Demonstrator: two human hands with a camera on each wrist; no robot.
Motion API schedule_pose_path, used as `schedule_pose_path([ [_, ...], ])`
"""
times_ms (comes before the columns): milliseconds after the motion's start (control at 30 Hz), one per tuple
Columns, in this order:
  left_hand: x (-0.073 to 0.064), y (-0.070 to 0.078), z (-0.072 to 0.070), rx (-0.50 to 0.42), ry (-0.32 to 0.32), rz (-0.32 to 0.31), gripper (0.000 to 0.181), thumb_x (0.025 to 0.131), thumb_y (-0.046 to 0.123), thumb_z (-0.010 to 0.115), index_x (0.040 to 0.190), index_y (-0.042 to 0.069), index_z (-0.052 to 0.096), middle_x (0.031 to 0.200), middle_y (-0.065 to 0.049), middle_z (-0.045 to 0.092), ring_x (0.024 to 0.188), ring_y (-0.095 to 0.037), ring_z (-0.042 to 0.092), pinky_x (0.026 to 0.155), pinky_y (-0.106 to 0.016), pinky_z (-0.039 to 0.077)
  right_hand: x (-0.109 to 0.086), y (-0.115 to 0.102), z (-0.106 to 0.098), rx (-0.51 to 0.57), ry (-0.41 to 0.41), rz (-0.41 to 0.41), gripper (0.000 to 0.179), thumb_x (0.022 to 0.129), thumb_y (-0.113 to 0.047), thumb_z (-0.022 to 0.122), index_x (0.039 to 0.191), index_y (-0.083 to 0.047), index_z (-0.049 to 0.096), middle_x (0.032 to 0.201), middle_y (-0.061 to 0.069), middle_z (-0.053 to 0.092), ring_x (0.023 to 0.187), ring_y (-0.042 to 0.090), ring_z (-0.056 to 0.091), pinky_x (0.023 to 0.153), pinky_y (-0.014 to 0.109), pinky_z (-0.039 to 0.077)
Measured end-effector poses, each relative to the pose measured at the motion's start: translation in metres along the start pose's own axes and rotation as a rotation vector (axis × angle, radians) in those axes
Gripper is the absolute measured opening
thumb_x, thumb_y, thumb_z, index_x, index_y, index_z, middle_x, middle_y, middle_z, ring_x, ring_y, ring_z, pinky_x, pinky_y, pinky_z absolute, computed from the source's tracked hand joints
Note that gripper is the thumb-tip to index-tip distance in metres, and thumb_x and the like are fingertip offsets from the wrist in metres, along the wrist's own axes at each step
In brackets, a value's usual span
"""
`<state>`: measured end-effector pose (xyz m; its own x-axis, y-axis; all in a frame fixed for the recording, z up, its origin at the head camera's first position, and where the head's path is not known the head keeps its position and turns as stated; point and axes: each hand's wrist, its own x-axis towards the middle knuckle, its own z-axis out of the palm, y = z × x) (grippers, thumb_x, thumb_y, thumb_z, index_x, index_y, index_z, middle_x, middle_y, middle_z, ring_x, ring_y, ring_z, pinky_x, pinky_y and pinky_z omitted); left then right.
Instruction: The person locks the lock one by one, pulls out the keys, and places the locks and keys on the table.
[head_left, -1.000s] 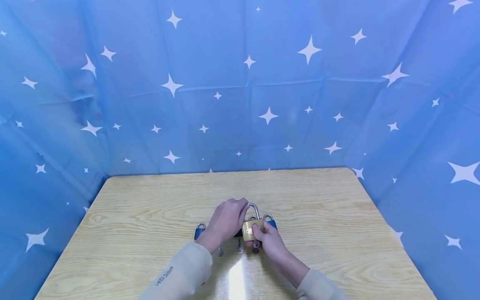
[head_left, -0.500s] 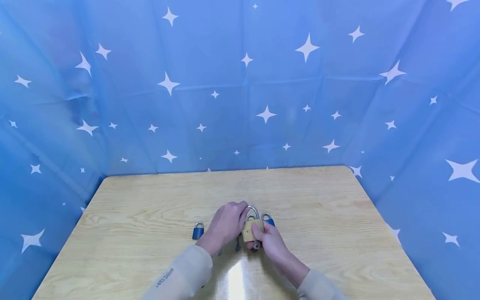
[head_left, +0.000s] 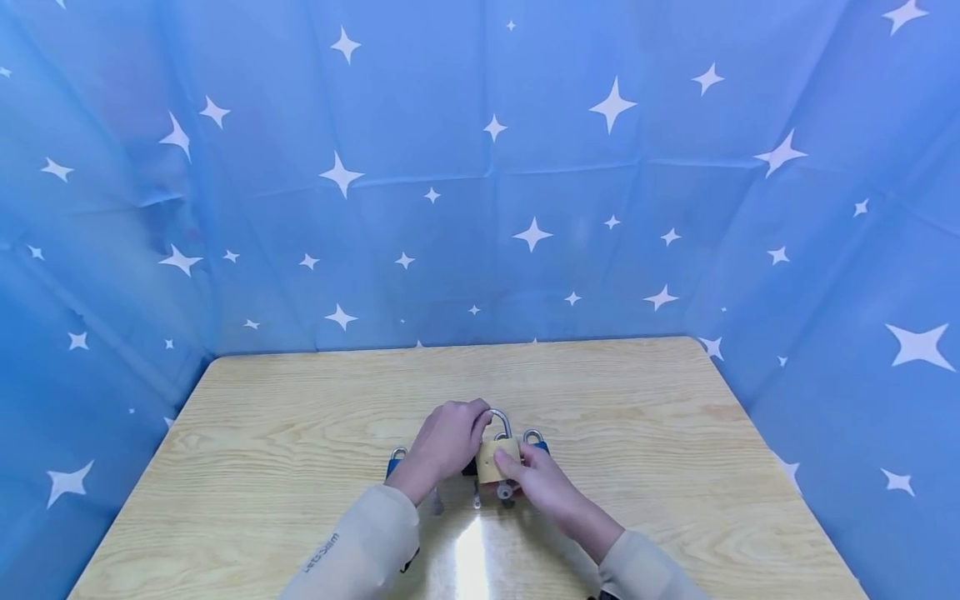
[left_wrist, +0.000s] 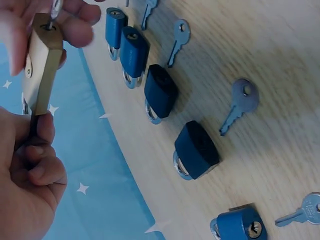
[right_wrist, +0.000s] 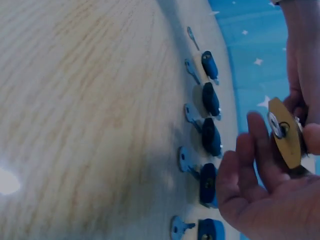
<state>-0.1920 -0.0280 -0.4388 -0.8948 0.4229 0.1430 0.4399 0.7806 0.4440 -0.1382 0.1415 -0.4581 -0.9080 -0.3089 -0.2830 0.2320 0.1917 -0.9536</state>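
A brass padlock (head_left: 489,473) is held up off the table between my two hands. My left hand (head_left: 447,442) pinches its silver shackle (head_left: 501,418), and the fingers cover the shackle's left side. The lock body is gripped by my right hand (head_left: 551,492), thumb across its front. A key (right_wrist: 274,125) stands in the keyhole in the body's underside, as the right wrist view shows. Whether the shackle is released from the body I cannot tell.
Behind and below the hands, several blue padlocks (left_wrist: 197,150) form a row on the wooden table (head_left: 637,392). Loose keys (left_wrist: 244,97) lie in front of them, roughly one per lock. A blue curtain (head_left: 420,100) with white stars hangs beyond the table.
Both hands and the brass padlock have shifted slightly to the left in the head view. The hold on the lock body and shackle looks the same.
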Motion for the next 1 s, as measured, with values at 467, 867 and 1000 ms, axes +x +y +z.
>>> schedule_pose_path([
  [467, -0.005, 0.0, 0.001, -0.005, -0.017, -0.01, 0.024, 0.102, 0.027, 0.049, 0.106, 0.016, 0.07, 0.075, 0.008, 0.063, 0.06, -0.005, 0.05, 0.061, -0.024, 0.044, 0.003, 0.005, -0.001, -0.071, 0.063, 0.01, 0.039, 0.094, -0.033, 0.062, 0.111, 0.001, 0.065, 0.094, 0.005, 0.065, 0.086, 0.015, 0.055, 0.079, 0.032, 0.045],
  [867, -0.032, -0.007, 0.012, -0.199, 0.064, -0.202, 0.032, 0.104, 0.034, 0.044, 0.119, 0.016, 0.066, 0.085, 0.005, 0.071, 0.069, -0.008, 0.06, 0.061, -0.027, 0.047, 0.006, 0.009, -0.007, -0.115, 0.203, 0.059, 0.029, 0.089, -0.03, 0.068, 0.102, -0.004, 0.069, 0.094, 0.005, 0.065, 0.082, 0.016, 0.054, 0.07, 0.029, 0.045],
  [1000, -0.05, -0.01, 0.019, -0.403, 0.005, -0.27, 0.027, 0.1, 0.029, 0.052, 0.114, 0.011, 0.067, 0.092, -0.001, 0.071, 0.064, -0.008, 0.056, 0.055, -0.024, 0.045, 0.009, 0.008, -0.011, -0.106, 0.243, 0.089, 0.028, 0.09, -0.03, 0.068, 0.102, -0.005, 0.068, 0.091, 0.006, 0.066, 0.069, 0.017, 0.05, 0.054, 0.029, 0.043],
])
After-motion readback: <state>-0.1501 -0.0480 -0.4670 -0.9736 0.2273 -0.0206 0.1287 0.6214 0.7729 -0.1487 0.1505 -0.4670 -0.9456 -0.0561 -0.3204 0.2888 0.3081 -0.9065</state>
